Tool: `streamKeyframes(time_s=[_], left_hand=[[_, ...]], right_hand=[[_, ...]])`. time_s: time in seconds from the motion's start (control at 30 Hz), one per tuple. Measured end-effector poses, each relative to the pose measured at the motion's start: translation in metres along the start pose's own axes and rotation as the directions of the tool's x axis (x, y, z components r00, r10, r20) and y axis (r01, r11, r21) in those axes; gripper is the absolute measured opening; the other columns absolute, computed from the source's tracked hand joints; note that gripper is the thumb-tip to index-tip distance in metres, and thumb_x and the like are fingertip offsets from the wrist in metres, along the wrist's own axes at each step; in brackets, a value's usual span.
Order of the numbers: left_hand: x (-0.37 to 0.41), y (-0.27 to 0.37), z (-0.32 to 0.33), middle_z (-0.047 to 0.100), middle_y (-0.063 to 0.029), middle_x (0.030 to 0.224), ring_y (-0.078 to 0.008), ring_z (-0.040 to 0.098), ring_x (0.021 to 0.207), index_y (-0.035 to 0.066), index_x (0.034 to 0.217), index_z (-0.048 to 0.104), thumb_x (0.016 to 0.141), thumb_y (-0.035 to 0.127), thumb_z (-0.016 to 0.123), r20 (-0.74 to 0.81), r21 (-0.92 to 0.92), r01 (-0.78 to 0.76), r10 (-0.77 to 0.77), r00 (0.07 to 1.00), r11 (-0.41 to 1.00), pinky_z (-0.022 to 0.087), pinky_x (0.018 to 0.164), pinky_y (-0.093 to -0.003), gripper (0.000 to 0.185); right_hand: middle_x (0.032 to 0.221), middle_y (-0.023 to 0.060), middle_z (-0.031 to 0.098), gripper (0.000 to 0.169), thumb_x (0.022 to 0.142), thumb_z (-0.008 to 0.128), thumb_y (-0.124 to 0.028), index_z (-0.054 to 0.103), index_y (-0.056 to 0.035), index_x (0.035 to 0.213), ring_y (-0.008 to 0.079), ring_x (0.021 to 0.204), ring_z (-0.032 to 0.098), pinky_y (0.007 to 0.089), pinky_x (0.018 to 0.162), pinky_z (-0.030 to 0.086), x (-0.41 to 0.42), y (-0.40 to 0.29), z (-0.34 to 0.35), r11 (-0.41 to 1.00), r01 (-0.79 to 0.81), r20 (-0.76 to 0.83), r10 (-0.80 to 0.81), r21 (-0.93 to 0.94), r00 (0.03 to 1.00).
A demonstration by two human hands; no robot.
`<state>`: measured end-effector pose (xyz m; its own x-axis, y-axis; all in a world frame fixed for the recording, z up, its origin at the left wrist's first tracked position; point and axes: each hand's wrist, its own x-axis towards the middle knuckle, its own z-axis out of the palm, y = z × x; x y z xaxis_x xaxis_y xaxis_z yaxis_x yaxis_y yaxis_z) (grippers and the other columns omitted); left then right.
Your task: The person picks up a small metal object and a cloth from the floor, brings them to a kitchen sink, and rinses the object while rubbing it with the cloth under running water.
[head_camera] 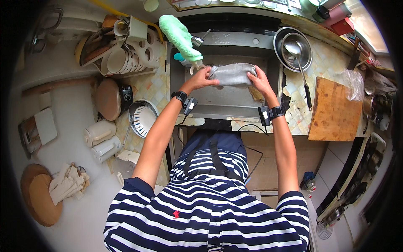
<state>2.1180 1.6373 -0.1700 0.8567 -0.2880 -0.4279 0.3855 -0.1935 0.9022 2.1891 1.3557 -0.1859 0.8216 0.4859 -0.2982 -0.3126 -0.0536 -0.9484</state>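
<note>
A grey cloth (234,75) is stretched between my two hands above the metal sink (217,100). My left hand (201,78) grips its left end, and my right hand (260,81) grips the right end. The cloth looks bunched at both ends and flatter in the middle. Just beyond my left hand, a light green fluffy cloth (179,36) hangs over something by the faucet (198,40). A bottle with a teal cap (179,57) stands in the sink's far left corner. Partly behind my right hand, a brownish sponge or scouring pad (256,94) lies on the sink floor.
Nested steel bowls (278,44) with a ladle (303,72) sit right of the sink, near a wooden cutting board (333,110). At left are a dish rack (151,53) with bowls, a patterned bowl (143,119) and a beige kettle (99,134). Cables hang from both wrist devices.
</note>
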Motion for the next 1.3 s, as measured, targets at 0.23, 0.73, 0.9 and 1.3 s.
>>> streamKeyframes(time_s=[0.23, 0.73, 0.9, 1.3], left_hand=[[0.009, 0.004, 0.013, 0.049, 0.0026, 0.068, -0.0076, 0.043, 0.061, 0.002, 0.089, 0.056, 0.070, 0.023, 0.078, 0.055, 0.141, 0.050, -0.058, 0.997, 0.989, 0.036, 0.056, -0.0261, 0.037], [0.021, -0.029, 0.004, 0.062, -0.0023, 0.088, -0.0106, 0.059, 0.083, 0.004, 0.092, 0.062, 0.080, 0.014, 0.069, 0.136, -0.336, 0.214, -0.178, 0.975, 0.917, 0.049, 0.078, -0.0267, 0.017], [0.017, -0.017, 0.019, 0.060, -0.0085, 0.111, -0.0187, 0.058, 0.103, 0.001, 0.111, 0.055, 0.087, 0.013, 0.059, 0.168, -0.699, 0.176, -0.080, 0.983, 0.693, 0.045, 0.094, -0.0349, 0.027], [0.008, -0.024, 0.021, 0.065, 0.0031, 0.091, -0.0096, 0.059, 0.087, 0.016, 0.097, 0.062, 0.083, 0.007, 0.065, -0.061, -0.818, 0.115, -0.283, 0.957, 0.564, 0.046, 0.083, -0.0343, 0.017]], right_hand=[[0.081, -0.0023, 0.037, 0.011, 0.088, 0.053, -0.010, 0.044, -0.0040, 0.092, 0.0080, 0.076, 0.035, 0.0224, 0.069, 0.035, -0.024, -0.030, 0.005, 0.991, 0.110, -0.007, -0.111, -0.082, 0.994], [0.095, 0.0040, 0.052, 0.017, 0.090, 0.053, -0.011, 0.048, -0.0003, 0.102, 0.0090, 0.089, 0.044, 0.0236, 0.081, 0.039, -0.079, -0.040, 0.021, 0.991, 0.131, -0.087, -0.132, -0.016, 0.987], [0.099, -0.0002, 0.055, 0.017, 0.092, 0.051, -0.009, 0.051, -0.0036, 0.108, 0.0062, 0.092, 0.047, 0.0218, 0.084, 0.038, -0.073, -0.023, 0.010, 0.977, 0.158, -0.153, -0.135, 0.147, 0.979], [0.101, 0.0008, 0.057, 0.018, 0.090, 0.054, -0.007, 0.052, -0.0027, 0.108, 0.0075, 0.093, 0.050, 0.0232, 0.086, 0.039, -0.072, -0.012, 0.007, 0.953, 0.125, -0.211, -0.067, 0.276, 0.975]])
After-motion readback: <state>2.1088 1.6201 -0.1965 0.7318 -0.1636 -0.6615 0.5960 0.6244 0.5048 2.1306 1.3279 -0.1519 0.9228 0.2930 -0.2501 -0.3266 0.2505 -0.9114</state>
